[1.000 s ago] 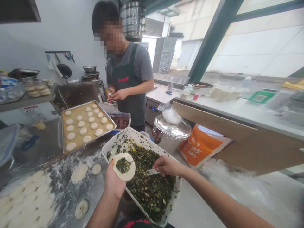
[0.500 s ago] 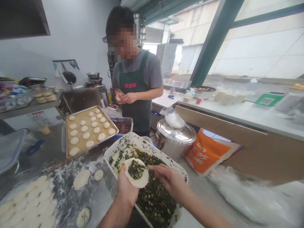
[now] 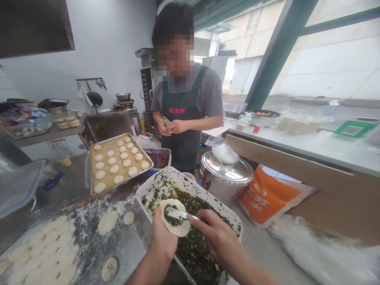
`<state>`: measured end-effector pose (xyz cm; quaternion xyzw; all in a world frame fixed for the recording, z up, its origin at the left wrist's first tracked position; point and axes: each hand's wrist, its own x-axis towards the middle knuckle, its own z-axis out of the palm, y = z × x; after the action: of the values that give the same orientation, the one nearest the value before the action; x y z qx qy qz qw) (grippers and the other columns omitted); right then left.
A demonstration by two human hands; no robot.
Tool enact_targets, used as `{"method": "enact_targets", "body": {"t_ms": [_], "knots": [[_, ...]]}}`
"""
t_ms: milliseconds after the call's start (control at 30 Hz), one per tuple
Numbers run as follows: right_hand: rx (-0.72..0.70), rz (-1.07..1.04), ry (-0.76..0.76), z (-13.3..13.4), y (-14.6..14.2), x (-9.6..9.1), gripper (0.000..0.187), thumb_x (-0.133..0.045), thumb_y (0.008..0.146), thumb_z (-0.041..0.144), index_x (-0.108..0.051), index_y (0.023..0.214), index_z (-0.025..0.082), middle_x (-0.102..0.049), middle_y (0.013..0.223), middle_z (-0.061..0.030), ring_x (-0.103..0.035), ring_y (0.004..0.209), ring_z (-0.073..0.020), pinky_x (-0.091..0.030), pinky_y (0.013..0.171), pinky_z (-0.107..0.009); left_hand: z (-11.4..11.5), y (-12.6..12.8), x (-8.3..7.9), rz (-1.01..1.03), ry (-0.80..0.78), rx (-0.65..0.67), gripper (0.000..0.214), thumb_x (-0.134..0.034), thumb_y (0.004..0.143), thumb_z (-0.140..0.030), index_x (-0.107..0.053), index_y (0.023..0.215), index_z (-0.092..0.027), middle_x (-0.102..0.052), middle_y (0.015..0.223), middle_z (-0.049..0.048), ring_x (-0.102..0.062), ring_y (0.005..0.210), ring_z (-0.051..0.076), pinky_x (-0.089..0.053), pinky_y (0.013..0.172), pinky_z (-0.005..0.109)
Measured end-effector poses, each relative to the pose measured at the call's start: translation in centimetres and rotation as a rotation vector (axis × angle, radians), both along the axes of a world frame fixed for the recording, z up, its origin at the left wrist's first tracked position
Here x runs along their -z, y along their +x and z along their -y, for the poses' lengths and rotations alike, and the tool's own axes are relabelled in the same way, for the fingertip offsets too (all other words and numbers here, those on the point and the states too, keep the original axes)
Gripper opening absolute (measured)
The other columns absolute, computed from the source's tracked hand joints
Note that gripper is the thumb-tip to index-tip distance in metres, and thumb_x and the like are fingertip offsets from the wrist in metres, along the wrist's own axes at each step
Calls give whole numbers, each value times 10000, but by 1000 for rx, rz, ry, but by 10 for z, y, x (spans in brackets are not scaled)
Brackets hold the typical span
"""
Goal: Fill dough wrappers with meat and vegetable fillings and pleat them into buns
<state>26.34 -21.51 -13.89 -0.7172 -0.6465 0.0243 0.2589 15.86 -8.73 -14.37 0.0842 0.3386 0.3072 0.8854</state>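
Dough round (image 3: 179,231), pale, thin and slightly oval, sits at about half past six in the view, above the white tub (image 3: 162,177). Its surface looks smooth and matt, and its rim is bare all the way round. A dark green chopped filling (image 3: 168,220) lies in its middle, partly hidden by the metal spatula (image 3: 177,215).

Left hand (image 3: 164,236) carries the round from its seven-o'clock side; the grip is closed lightly around it, thumb against the edge near nine o'clock. Right hand (image 3: 218,235) comes in from four o'clock, its grip pinching the spatula, index finger stretched along the handle. The blade reaches in over the round's three-o'clock edge, its shiny face above the filling.

Below, the tub holds a mass of dark leafy mixture (image 3: 204,257) flecked with pale bits, with scraps clinging to its walls. On the floured table (image 3: 136,247), at eight o'clock in the view, plain flat rounds (image 3: 44,257) lie crowded together; nearer the left hand is a pleated bun (image 3: 109,269). Between eight and nine o'clock stands a lined baking tray (image 3: 109,186) with rows of white buns (image 3: 114,169).
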Motion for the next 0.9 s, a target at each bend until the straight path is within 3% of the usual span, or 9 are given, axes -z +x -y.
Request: {"method": "enact_targets", "body": {"t_ms": [167, 367, 500, 600, 733, 900], "knots": [[-22, -17, -94, 1, -6, -5, 590, -336, 674, -23, -483, 1167, 266, -482, 899, -55, -484, 805, -157, -422, 718, -269, 4, -5, -1, 16, 1, 23, 343, -408, 783, -374, -602, 897, -116, -654, 759, 87, -600, 733, 226, -462, 710, 387], [-24, -83, -50, 1, 12, -11, 526, -334, 724, 12, -499, 1156, 260, -514, 935, -56, -503, 837, -152, -411, 737, -256, 1, -7, -1, 3, 31, 40, 308, -439, 778, -327, -591, 946, -119, -658, 826, 94, -602, 749, 199, -458, 750, 386], [85, -87, -146, -6, 37, 5, 443, -355, 740, 52, -550, 1082, 256, -585, 866, -35, -543, 782, -147, -414, 690, -235, -11, -14, 1, -73, 102, -31, 280, -445, 774, -292, -596, 933, -118, -663, 795, 82, -605, 743, 191, -462, 758, 375], [192, 6, -317, -14, 49, 24, 414, -392, 664, 30, -629, 939, 231, -624, 822, -57, -564, 767, -187, -412, 678, -275, -15, -18, 4, -107, 117, -31, 288, -449, 770, -291, -597, 941, -114, -664, 816, 93, -607, 762, 199, -463, 761, 380], [106, -43, -457, -26, 50, 42, 319, -451, 589, 40, -679, 745, 199, -641, 706, -62, -574, 705, -197, -410, 649, -274, -11, -21, 7, -111, 72, 11, 290, -455, 764, -274, -598, 969, -126, -667, 802, 89, -612, 742, 193, -461, 770, 384], [-48, -251, -493, -27, 59, 36, 315, -434, 639, 88, -674, 804, 207, -619, 599, 12, -546, 551, -108, -396, 551, -182, -13, -23, 12, -94, 66, -6, 285, -433, 776, -265, -603, 966, -138, -668, 761, 68, -613, 724, 189, -457, 781, 389]]}}
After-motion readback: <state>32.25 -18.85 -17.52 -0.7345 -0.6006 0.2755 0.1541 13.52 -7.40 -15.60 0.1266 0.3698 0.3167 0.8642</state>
